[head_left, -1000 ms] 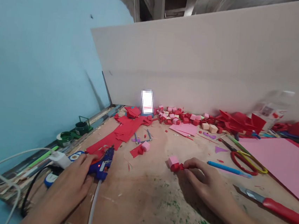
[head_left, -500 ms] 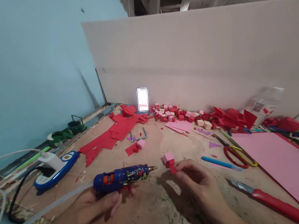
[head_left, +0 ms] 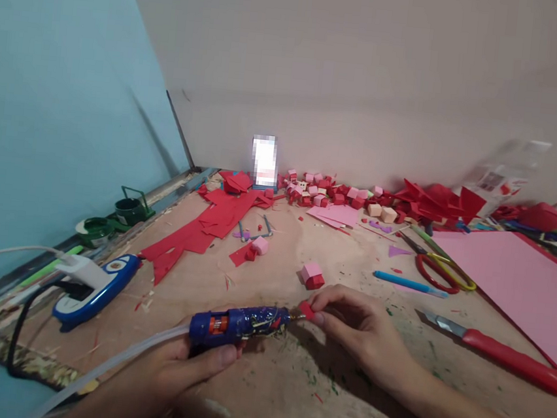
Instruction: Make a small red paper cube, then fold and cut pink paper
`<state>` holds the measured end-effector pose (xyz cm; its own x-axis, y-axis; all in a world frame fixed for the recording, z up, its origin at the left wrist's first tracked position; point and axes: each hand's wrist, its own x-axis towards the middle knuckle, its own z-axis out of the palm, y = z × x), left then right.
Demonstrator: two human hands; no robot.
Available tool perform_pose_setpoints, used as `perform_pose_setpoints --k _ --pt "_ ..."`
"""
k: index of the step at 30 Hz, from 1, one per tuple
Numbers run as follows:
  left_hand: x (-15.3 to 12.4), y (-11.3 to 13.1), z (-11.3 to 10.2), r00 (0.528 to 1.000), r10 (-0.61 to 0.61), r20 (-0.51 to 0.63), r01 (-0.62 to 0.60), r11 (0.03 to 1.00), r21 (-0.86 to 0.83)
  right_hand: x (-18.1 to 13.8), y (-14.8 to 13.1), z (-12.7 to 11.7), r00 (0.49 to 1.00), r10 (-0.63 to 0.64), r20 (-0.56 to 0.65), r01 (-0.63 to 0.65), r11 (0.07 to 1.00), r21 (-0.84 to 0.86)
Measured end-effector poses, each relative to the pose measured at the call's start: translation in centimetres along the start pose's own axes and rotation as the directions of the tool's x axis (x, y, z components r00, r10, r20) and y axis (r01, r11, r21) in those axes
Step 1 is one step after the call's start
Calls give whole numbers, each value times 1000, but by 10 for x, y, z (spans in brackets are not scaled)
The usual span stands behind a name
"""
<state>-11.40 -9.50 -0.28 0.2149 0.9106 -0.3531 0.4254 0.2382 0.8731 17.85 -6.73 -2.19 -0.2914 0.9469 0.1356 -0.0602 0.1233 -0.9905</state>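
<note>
My left hand (head_left: 179, 367) grips a blue glue gun (head_left: 240, 322) low in the middle, its nozzle pointing right. A clear glue stick trails from its back end to the lower left. My right hand (head_left: 360, 325) pinches a small red foam piece (head_left: 305, 309) right at the nozzle tip. A pink and red foam cube (head_left: 312, 275) lies on the table just beyond my right fingers, apart from them.
Red foam strips (head_left: 208, 225) and several small cubes (head_left: 329, 194) lie at the back. Scissors (head_left: 438, 267), a blue pen (head_left: 409, 284), a red-handled knife (head_left: 501, 349) and a pink sheet (head_left: 517, 284) lie at right. A blue power strip (head_left: 96, 290) sits at left.
My left hand picked the glue gun up from beside the power strip and brought it to the middle. My right hand left the cube and drew a red piece back to the nozzle.
</note>
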Motion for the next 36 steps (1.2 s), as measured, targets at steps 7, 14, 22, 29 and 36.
perform_pose_setpoints --k 7,14,22,29,36 --pt "-5 6 -3 997 -68 38 64 993 96 -2 -4 3 1000 -5 25 4 1000 30" --pt "-10 21 1 992 -103 72 103 995 10 -3 1 2 997 -47 64 45 998 32" --pt "-11 17 2 978 -207 -11 207 978 -24 -2 0 1 995 -63 75 63 998 8" --pt "-8 16 0 989 -111 95 111 994 2 -2 0 2 996 -51 77 50 999 21" --pt "-6 19 -1 988 -24 152 17 999 43 -3 2 2 995 -70 72 68 997 27"
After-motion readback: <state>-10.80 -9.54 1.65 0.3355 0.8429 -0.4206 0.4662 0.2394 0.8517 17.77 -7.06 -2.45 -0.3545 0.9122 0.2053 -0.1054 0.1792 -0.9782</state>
